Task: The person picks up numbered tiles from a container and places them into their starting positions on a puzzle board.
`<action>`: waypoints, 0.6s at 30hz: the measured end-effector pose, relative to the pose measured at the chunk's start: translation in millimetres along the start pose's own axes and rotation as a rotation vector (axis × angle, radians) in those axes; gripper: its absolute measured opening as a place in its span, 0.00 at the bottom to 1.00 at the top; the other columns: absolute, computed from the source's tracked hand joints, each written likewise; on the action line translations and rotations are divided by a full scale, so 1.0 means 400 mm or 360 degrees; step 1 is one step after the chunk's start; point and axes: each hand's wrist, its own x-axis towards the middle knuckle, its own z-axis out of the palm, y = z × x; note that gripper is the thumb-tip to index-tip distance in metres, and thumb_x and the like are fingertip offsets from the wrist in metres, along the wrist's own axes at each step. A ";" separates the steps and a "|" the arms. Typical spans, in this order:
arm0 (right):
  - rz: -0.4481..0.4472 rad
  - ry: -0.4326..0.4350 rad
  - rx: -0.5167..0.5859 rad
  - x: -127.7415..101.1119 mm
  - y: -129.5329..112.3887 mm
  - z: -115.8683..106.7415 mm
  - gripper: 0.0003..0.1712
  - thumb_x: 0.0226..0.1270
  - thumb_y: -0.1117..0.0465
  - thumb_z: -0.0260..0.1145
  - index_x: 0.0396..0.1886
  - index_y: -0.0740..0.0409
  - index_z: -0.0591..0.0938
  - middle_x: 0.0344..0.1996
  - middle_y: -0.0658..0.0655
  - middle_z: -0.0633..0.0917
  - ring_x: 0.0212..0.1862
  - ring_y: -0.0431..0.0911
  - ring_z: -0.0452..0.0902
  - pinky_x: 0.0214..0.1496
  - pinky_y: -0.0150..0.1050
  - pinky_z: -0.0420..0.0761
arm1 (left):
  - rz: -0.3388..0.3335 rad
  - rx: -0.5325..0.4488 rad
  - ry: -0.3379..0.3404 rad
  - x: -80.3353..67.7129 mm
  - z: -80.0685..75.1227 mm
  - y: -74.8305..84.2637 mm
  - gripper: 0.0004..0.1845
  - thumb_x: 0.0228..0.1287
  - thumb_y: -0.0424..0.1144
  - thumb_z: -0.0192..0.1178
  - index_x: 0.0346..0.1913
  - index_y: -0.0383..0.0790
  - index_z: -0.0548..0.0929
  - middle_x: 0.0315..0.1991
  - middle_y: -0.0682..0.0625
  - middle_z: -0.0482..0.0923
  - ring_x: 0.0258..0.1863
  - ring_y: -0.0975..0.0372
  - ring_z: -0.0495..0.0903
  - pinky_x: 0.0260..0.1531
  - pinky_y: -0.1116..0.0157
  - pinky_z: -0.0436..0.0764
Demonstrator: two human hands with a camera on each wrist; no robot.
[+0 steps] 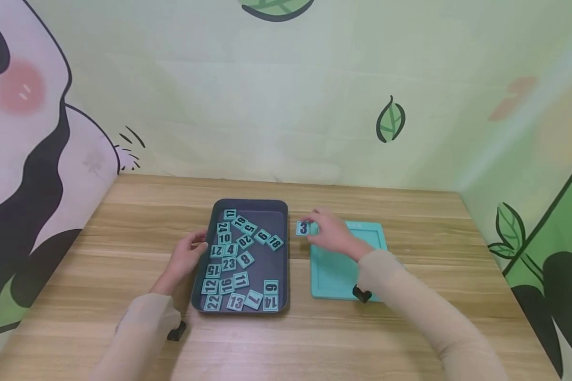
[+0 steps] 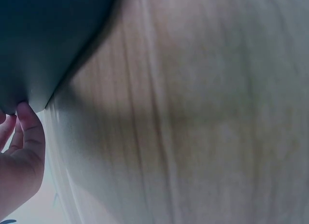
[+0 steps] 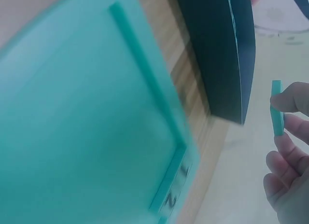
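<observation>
One teal square tile numbered 3 (image 1: 303, 228) is pinched in my right hand (image 1: 331, 233), raised near the far left corner of a flat teal rectangular board (image 1: 332, 272). My left hand (image 1: 186, 260) grips the left edge of a dark rectangular tray (image 1: 266, 262) of numbered teal tiles (image 1: 229, 263) on the wood-grain table (image 1: 333, 341).

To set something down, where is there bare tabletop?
The tabletop is bare right of the turquoise puzzle board, beyond the right sleeve, and nearer than the dark tray, between both sleeves. Number tiles crowd the tray's left half.
</observation>
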 end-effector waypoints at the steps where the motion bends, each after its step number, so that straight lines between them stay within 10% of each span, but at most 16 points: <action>1: 0.0019 0.0003 0.0008 -0.004 0.011 -0.005 0.23 0.49 0.61 0.63 0.49 0.54 0.76 0.40 0.52 0.76 0.44 0.47 0.73 0.39 0.37 0.76 | 0.0004 0.0002 -0.0002 0.000 0.000 -0.001 0.22 0.67 0.38 0.41 0.64 0.40 0.59 0.60 0.40 0.62 0.60 0.47 0.62 0.58 0.50 0.66; 18: 0.0233 0.0080 0.0163 -0.067 0.155 -0.043 0.23 0.50 0.65 0.63 0.50 0.59 0.75 0.50 0.60 0.73 0.51 0.55 0.70 0.51 0.50 0.74 | 0.0003 -0.0098 -0.0015 0.007 -0.005 -0.009 0.23 0.67 0.36 0.43 0.64 0.38 0.59 0.60 0.39 0.62 0.61 0.48 0.61 0.59 0.51 0.65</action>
